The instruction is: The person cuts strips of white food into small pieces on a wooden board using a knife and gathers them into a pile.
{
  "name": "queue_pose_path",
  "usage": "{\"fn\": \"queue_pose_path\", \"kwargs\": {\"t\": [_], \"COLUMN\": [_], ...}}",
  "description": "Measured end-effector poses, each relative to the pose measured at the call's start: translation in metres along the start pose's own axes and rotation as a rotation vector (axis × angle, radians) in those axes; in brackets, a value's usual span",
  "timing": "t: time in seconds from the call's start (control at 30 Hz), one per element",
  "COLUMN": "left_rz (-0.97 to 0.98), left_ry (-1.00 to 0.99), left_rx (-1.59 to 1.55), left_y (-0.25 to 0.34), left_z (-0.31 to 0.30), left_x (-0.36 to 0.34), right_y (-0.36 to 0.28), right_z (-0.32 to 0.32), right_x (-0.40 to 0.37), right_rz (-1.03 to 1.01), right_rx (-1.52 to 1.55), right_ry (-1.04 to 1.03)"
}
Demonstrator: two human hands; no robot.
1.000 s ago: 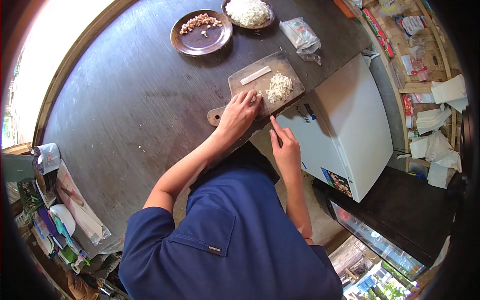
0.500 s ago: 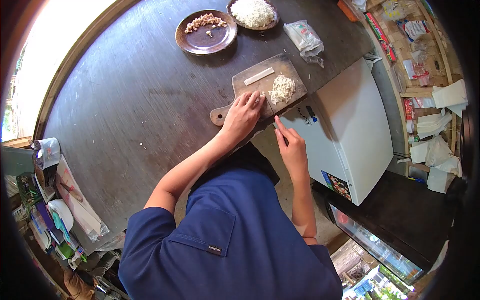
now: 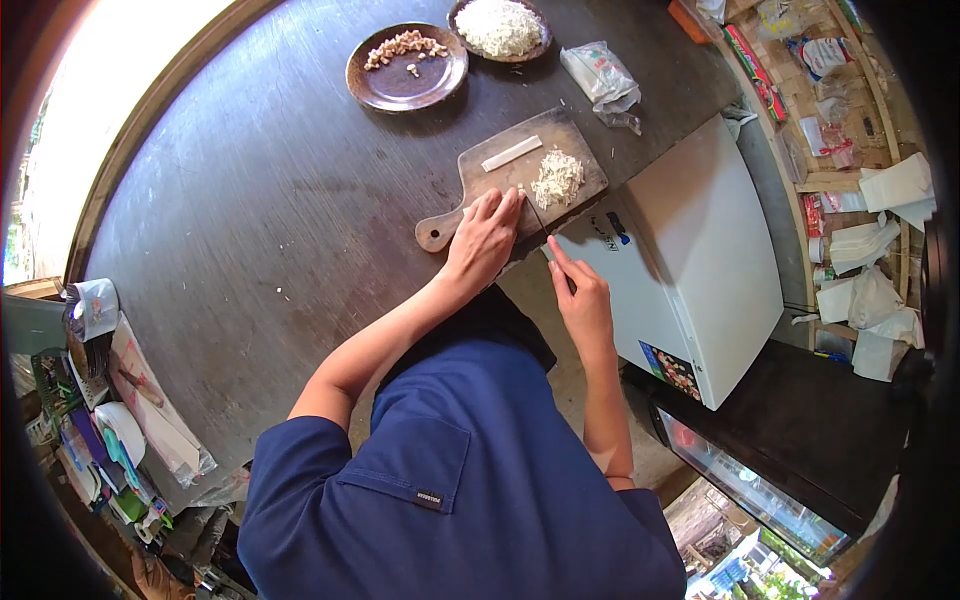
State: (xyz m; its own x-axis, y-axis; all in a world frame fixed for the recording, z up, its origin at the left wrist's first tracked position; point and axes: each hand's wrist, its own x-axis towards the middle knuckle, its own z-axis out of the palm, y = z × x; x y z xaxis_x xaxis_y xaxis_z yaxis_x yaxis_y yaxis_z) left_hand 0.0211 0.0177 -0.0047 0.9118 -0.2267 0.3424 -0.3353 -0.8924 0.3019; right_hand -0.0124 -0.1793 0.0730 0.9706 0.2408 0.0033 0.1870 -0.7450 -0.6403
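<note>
On a wooden cutting board (image 3: 487,185) with a round-holed handle, my left hand (image 3: 484,238) is closed with bent fingers pressing down. A small piece of white food (image 3: 521,190) peeks out at its fingertips; most of it is hidden. My right hand (image 3: 582,295) grips a knife, index finger stretched along it, and the thin dark blade (image 3: 536,211) rests just right of my left fingertips. Right of the blade lies a heap of finely cut white pieces (image 3: 558,178). One uncut white strip (image 3: 511,153) lies along the board's far side.
Beyond the board stand a brown plate (image 3: 405,97) with small brownish pieces, a bowl of white shreds (image 3: 502,27) and a plastic bag (image 3: 602,78). A white freezer (image 3: 700,270) adjoins the table's right edge. Another knife (image 3: 140,386) lies at the far left.
The whole view has shifted slightly left. More of the knife blade shows beside my left fingertips. Both hands keep nearly the same places over the board and its edge.
</note>
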Motion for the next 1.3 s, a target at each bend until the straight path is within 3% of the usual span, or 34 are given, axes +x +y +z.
{"fn": "queue_pose_path", "kwargs": {"t": [0.43,0.5,0.6,0.93,1.3], "left_rz": [-0.004,-0.01,0.065,0.018,-0.019], "left_ry": [-0.008,-0.024,0.037,0.028,0.002], "left_rx": [-0.003,0.023,0.147,0.171,0.107], "left_y": [0.0,0.002,0.002,0.012,0.013], "left_z": [0.002,0.001,0.0,0.003,-0.002], "left_x": [-0.001,-0.002,0.0,0.0,0.0], "right_y": [0.004,0.007,0.003,0.001,0.006], "right_z": [0.008,0.012,0.01,0.005,0.02], "right_x": [0.01,0.016,0.017,0.002,0.015], "right_rz": [0.008,-0.071,-0.013,0.037,-0.063], "right_rx": [0.011,0.093,0.07,0.037,0.056], "right_ry": [-0.012,0.047,0.005,0.007,0.076]}}
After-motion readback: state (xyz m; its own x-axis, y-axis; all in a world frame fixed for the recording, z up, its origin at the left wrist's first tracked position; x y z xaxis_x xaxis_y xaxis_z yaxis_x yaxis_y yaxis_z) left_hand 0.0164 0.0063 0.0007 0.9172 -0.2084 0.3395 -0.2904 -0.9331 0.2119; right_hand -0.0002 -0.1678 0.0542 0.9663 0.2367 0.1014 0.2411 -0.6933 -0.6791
